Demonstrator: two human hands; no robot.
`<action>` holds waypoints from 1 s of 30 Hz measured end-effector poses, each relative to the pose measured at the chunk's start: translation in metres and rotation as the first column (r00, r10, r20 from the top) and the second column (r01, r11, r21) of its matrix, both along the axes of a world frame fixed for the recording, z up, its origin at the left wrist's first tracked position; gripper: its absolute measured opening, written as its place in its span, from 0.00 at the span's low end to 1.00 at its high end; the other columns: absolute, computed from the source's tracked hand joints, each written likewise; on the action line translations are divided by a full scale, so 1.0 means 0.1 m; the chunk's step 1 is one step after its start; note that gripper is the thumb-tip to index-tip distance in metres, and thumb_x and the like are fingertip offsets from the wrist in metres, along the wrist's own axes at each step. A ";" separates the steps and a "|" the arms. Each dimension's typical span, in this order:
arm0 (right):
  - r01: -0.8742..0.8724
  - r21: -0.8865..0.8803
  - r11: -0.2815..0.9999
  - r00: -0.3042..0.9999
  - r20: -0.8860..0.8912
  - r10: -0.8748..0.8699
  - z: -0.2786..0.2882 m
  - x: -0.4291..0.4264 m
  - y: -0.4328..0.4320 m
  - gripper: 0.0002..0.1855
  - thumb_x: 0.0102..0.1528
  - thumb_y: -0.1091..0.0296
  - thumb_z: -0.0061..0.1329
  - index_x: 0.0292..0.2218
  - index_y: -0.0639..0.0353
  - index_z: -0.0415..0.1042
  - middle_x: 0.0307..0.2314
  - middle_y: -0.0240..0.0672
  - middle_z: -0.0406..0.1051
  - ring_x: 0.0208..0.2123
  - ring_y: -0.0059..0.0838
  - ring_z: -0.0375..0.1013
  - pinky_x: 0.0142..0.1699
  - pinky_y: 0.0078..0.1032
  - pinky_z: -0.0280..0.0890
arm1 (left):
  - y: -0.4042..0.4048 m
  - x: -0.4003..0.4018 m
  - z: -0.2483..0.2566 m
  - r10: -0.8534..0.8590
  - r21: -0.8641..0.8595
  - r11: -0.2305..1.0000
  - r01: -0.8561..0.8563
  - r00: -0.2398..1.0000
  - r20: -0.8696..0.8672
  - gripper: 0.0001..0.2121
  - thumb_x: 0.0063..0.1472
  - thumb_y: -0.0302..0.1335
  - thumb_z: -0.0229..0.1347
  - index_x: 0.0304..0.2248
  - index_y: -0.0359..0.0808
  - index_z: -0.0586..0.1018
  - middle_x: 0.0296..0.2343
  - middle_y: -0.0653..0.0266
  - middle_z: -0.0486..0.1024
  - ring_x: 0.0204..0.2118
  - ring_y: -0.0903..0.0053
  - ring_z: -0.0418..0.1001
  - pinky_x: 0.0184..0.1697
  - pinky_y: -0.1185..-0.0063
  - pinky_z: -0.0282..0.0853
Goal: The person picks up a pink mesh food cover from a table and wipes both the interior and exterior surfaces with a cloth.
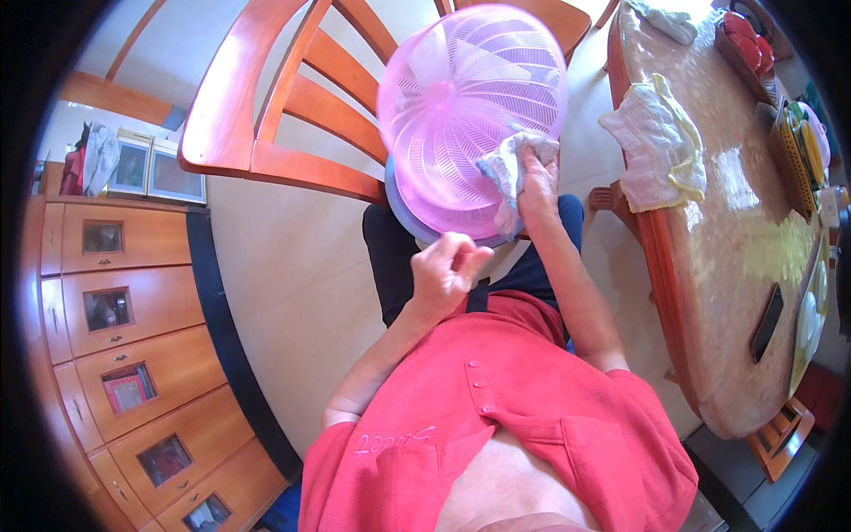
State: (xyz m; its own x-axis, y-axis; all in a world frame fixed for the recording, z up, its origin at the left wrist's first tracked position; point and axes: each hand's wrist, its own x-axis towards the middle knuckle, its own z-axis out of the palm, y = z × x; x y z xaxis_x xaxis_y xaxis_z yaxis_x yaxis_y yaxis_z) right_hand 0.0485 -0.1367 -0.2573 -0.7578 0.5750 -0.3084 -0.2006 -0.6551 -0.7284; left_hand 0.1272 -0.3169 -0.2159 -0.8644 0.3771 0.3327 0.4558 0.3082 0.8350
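Observation:
A round, translucent pink plastic basket (442, 96) with curved ribs and fine slots is tilted before my knees. Another pink rim (459, 221) and a blue round rim (403, 213) show beneath it; what supports them is hidden. My right hand (537, 183) grips a crumpled white cloth (512, 159) with bluish edges against the basket's near right side. My left hand (447, 269) is curled with its fingers closed, just on the near side of the lower rims. Nothing shows in it, and it is apart from the basket.
A wooden chair (319, 166) stands beyond the basket. On the right, a stone-topped table (721, 266) bears a white cloth with yellow trim (655, 143), a black phone-like slab (768, 324) and a yellow basket (798, 159). A wooden drawer cabinet (139, 299) lines the left.

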 end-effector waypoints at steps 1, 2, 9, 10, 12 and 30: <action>-0.044 0.068 0.997 0.998 0.038 0.041 0.00 0.01 0.02 0.13 0.56 0.74 0.44 0.44 0.58 0.63 0.35 0.30 0.67 0.35 0.23 0.69 0.37 0.22 0.67 | 0.02 0.01 0.03 -0.058 -0.157 0.984 0.086 0.983 0.173 0.17 0.51 0.26 0.61 0.37 0.32 0.68 0.26 0.64 0.70 0.24 0.82 0.67 0.26 0.83 0.64; -0.089 0.134 0.987 0.994 0.078 0.079 0.00 0.03 0.04 0.13 0.56 0.74 0.43 0.44 0.59 0.63 0.35 0.31 0.68 0.35 0.22 0.69 0.37 0.22 0.67 | 0.09 -0.02 -0.01 0.011 0.017 1.000 -0.014 0.985 0.174 0.19 0.51 0.27 0.61 0.40 0.31 0.67 0.29 0.62 0.70 0.27 0.80 0.68 0.30 0.83 0.65; -0.182 0.131 0.975 0.983 0.031 0.179 0.01 0.19 -0.27 0.15 0.54 0.72 0.48 0.43 0.62 0.64 0.35 0.30 0.68 0.34 0.20 0.69 0.38 0.19 0.65 | 0.39 -0.35 -0.15 0.077 0.536 0.779 -0.327 0.897 0.435 0.28 0.54 0.26 0.54 0.52 0.27 0.56 0.44 0.57 0.63 0.44 0.73 0.64 0.48 0.79 0.59; -0.173 0.093 0.980 0.985 0.005 0.174 -0.05 0.18 -0.29 0.14 0.53 0.72 0.49 0.43 0.62 0.65 0.35 0.30 0.69 0.34 0.20 0.69 0.38 0.20 0.65 | 0.38 -0.39 -0.21 0.151 0.538 0.758 -0.368 0.902 0.405 0.27 0.55 0.22 0.51 0.52 0.26 0.56 0.44 0.57 0.63 0.45 0.73 0.63 0.50 0.78 0.58; -0.178 0.056 0.982 0.984 0.019 0.177 -0.20 0.15 -0.24 0.14 0.52 0.73 0.50 0.42 0.62 0.67 0.35 0.31 0.70 0.34 0.21 0.70 0.38 0.21 0.66 | 0.36 -0.35 -0.13 0.274 0.444 0.795 -0.413 0.898 0.344 0.26 0.52 0.14 0.43 0.52 0.25 0.54 0.46 0.55 0.61 0.48 0.70 0.61 0.53 0.76 0.54; -0.098 0.305 0.947 0.995 0.030 0.093 -0.29 -0.10 0.21 0.10 0.52 0.75 0.49 0.39 0.61 0.68 0.33 0.32 0.71 0.33 0.21 0.71 0.37 0.20 0.68 | -0.18 -0.89 0.71 0.477 0.068 0.879 -0.472 0.867 -0.142 0.50 0.46 0.29 0.64 0.58 0.38 0.37 0.54 0.45 0.50 0.52 0.57 0.60 0.47 0.66 0.63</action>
